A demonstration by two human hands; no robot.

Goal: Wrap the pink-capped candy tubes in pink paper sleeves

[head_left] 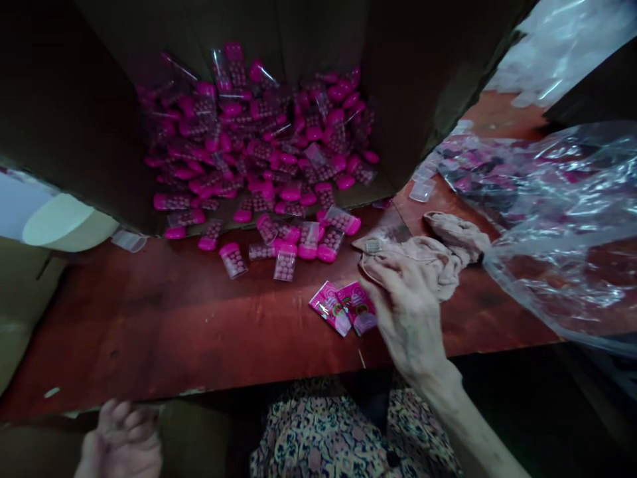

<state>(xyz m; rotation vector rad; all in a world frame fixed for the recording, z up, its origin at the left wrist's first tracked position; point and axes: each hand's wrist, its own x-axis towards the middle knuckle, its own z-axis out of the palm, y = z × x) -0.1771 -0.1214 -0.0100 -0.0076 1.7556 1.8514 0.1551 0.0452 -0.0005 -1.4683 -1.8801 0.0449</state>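
My right hand (408, 312) lies over a crumpled beige cloth (442, 249) on the red table (164, 325); its fingertips are hidden against the cloth. Just left of that hand are two pink printed packets (343, 309), overlapping side by side. At the lower left, my left hand (128, 435) is palm up at the table's front edge, its fingers curled, and nothing shows in it. Small clear tubes with pink caps and pink balls (285, 262) lie in front of a large open cardboard box (418, 86), with a heap of them inside.
To the right, a clear plastic bag (562, 232) spreads over the table near pink wrappers (468, 162). A pale bowl (70, 222) and a clear piece (128, 240) are at the left. Another clear bag (562, 53) is at the back right.
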